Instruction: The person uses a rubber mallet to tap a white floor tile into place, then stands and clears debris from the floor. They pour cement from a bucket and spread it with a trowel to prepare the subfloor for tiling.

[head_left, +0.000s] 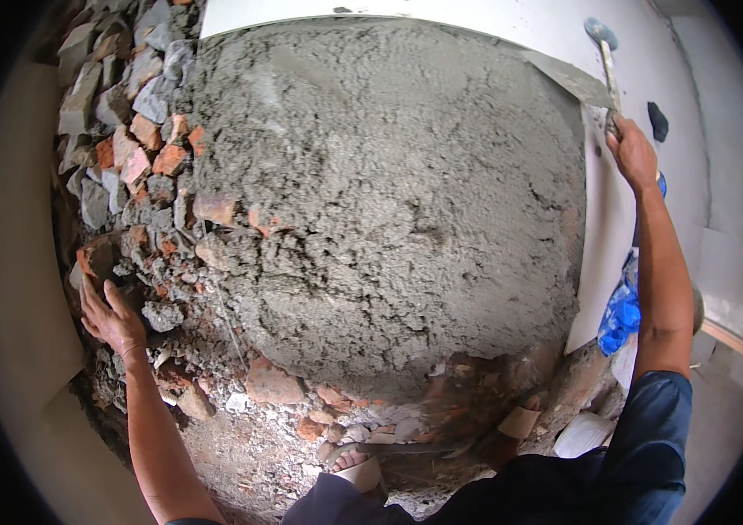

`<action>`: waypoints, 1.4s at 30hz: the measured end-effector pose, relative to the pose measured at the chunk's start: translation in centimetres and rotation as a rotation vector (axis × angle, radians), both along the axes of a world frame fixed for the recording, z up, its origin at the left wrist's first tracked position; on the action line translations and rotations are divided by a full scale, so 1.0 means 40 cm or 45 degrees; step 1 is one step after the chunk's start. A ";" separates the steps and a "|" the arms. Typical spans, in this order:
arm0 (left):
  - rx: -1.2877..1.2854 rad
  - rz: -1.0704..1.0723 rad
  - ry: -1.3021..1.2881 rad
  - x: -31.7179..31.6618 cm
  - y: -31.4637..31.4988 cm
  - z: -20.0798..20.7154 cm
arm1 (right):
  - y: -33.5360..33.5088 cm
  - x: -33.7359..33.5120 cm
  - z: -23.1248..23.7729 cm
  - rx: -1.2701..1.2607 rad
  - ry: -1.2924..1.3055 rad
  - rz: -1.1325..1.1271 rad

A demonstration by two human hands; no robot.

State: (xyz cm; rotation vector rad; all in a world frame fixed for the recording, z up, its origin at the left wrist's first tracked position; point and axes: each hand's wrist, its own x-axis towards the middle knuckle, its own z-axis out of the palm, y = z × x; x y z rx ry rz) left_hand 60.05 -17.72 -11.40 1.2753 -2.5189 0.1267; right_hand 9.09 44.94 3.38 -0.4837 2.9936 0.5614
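Note:
My right hand [635,156] is closed round the handle of a trowel [571,80]. The trowel's flat, mortar-smeared blade lies against the upper right edge of a wide bed of wet grey mortar [389,175]. Far to the left, my left hand [116,319] is at a broken brick [98,255] among the rubble, fingers along its near side and thumb a little apart. The hand's grip is partly hidden. The mortar is smooth near the trowel and rough and lumpy toward the left and middle.
Broken bricks and stones [139,96] are heaped along the left. More rubble [275,382] lies by my feet. A pale board [594,219] borders the mortar on the right, near a blue plastic bag [620,306]. A long-handled tool with a round head [600,33] stands beyond my right hand.

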 end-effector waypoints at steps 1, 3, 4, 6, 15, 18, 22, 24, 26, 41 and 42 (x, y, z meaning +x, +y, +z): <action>-0.006 -0.012 -0.002 0.003 -0.003 -0.002 | 0.030 0.009 0.007 0.024 0.020 -0.038; -0.010 -0.013 -0.019 0.005 -0.010 -0.007 | 0.067 0.033 0.011 0.000 0.078 -0.190; -0.026 -0.015 -0.023 0.006 -0.013 -0.009 | 0.076 0.046 0.013 0.012 0.111 -0.284; -0.016 -0.001 -0.028 0.006 -0.015 -0.011 | 0.070 0.078 0.009 -0.090 0.123 -0.253; -0.002 -0.001 -0.007 0.004 -0.008 -0.007 | -0.313 0.121 -0.028 -0.219 -0.037 0.246; 0.009 0.007 0.007 0.001 -0.003 -0.005 | -0.383 0.103 -0.054 -0.128 -0.048 0.335; 0.021 -0.024 0.022 -0.001 0.002 -0.003 | -0.316 0.108 -0.034 -0.115 -0.002 0.326; 0.006 -0.006 -0.006 -0.002 0.004 -0.003 | -0.269 0.121 -0.007 -0.124 0.022 0.310; 0.005 0.008 -0.015 -0.002 0.005 -0.002 | -0.258 0.143 0.009 -0.045 -0.057 0.158; -0.022 -0.002 0.001 -0.024 0.029 0.020 | -0.594 0.432 -0.026 -0.522 -0.263 0.010; -0.035 -0.005 -0.004 -0.023 0.032 0.022 | -0.615 0.440 -0.033 -0.528 -0.374 0.007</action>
